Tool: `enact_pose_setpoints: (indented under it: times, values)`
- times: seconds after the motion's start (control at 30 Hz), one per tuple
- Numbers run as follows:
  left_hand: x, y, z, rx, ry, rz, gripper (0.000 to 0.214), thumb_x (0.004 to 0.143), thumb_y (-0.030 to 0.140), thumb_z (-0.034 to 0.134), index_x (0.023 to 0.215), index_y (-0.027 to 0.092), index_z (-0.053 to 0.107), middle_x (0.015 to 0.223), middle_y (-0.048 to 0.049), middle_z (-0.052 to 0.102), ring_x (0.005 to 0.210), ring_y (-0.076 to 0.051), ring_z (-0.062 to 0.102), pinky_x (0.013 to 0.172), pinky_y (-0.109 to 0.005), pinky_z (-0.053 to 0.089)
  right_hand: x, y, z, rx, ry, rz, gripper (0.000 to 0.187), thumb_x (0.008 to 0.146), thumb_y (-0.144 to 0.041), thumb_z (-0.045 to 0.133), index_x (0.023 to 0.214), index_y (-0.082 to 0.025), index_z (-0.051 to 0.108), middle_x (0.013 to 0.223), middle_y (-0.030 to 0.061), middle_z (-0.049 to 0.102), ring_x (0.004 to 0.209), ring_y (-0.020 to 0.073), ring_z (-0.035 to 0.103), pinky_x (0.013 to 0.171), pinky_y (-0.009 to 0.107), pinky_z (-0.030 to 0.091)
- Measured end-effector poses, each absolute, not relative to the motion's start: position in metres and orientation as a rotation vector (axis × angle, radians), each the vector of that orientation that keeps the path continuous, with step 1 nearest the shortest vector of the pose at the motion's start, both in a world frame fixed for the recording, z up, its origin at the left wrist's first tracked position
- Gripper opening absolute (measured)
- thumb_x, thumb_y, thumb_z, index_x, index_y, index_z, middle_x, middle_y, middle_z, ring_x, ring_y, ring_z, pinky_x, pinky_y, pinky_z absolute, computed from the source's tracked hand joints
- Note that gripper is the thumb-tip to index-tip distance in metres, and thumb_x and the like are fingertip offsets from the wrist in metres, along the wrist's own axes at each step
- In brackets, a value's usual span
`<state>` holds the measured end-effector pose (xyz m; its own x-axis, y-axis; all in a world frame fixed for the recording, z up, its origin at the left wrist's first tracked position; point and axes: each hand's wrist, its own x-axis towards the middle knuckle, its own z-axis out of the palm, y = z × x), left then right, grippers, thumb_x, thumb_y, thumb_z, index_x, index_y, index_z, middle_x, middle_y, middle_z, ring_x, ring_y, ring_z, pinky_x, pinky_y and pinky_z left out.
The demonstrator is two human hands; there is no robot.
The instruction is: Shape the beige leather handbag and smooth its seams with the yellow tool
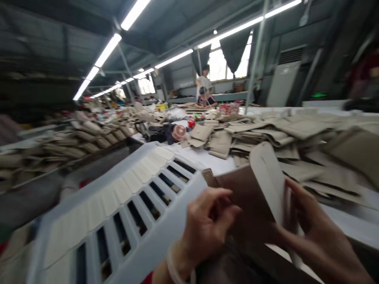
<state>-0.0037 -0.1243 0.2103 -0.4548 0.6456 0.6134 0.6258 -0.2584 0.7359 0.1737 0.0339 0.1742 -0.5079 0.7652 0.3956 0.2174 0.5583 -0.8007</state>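
Observation:
My right hand (316, 232) grips a brown leather-like bag piece (244, 189), thumb on its near face and fingers behind. A pale, rounded flap (266, 177) stands up along its right side, and a small tab (209, 177) sticks out at its upper left corner. Close against the left part of the piece, my left hand (207, 225) is curled, thumb and forefinger drawn toward each other. What those fingers hold, if anything, is blurred and hidden. A pale band circles the left wrist.
Left of my hands stands a white slotted plastic crate (166, 219) with a row of pale pieces (118, 193). Flat beige pieces (296, 130) are heaped on the table at right, more bundles (89, 138) at left. A pink round object (179, 133) lies ahead; two people (204, 85) are farther back.

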Motion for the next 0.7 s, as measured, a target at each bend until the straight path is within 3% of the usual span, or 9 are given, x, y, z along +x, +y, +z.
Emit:
enact_pose_setpoints:
  times: [0.07,0.13,0.23,0.3,0.43,0.7]
  values:
    - [-0.008,-0.104,0.212,1.698,2.186,1.944,0.053,0.078,0.028,0.079,0.126,0.028,0.056,0.114,-0.0018,0.062,0.087,-0.013,0.058,0.078,-0.024,0.05,0.2,0.051,0.186,-0.823,-2.001,0.844,0.096,0.068,-0.062,0.077,0.149,-0.034,0.034,0.14,0.0092,0.05,0.122,0.04,0.053,0.106,0.063,0.039]
    - [-0.015,-0.079,0.208,1.708,2.062,1.81,0.079,0.076,0.031,0.082,0.143,0.033,0.039,0.143,-0.0045,0.046,0.117,-0.019,0.053,0.097,-0.031,0.048,0.218,0.063,0.191,-0.822,-2.003,0.784,0.092,0.07,-0.054,0.079,0.148,-0.035,0.035,0.143,0.0067,0.047,0.126,0.0361,0.05,0.109,0.058,0.038]
    - [-0.018,-0.045,0.196,1.665,1.723,1.614,0.091,0.077,0.033,0.081,0.149,0.04,0.026,0.152,-0.0019,0.039,0.134,-0.022,0.044,0.112,-0.039,0.039,0.234,0.072,0.186,-0.818,-2.039,0.709,0.088,0.072,-0.044,0.08,0.147,-0.034,0.035,0.146,0.0061,0.044,0.13,0.0325,0.045,0.109,0.052,0.039]
    - [-0.014,-0.029,0.186,1.599,1.613,1.539,0.085,0.079,0.031,0.079,0.148,0.04,0.03,0.144,-0.0015,0.049,0.127,-0.021,0.053,0.11,-0.04,0.041,0.239,0.076,0.178,-0.819,-2.061,0.676,0.087,0.072,-0.04,0.079,0.147,-0.032,0.035,0.145,0.0067,0.044,0.131,0.0311,0.044,0.107,0.05,0.041]
    - [-0.007,-0.013,0.166,1.514,1.623,1.494,0.053,0.084,0.024,0.071,0.132,0.032,0.051,0.119,0.0003,0.064,0.107,-0.018,0.064,0.099,-0.034,0.049,0.242,0.082,0.16,-0.797,-2.085,0.611,0.087,0.074,-0.034,0.076,0.148,-0.027,0.032,0.143,0.009,0.046,0.13,0.0294,0.044,0.107,0.046,0.042]
    - [-0.008,-0.009,0.126,1.457,1.754,1.372,0.029,0.086,0.026,0.068,0.113,0.026,0.057,0.096,0.0051,0.069,0.09,-0.014,0.066,0.083,-0.025,0.049,0.249,0.081,0.126,-0.821,-2.209,0.597,0.087,0.078,-0.029,0.072,0.151,-0.027,0.025,0.141,0.0087,0.044,0.13,0.0269,0.044,0.109,0.043,0.042]
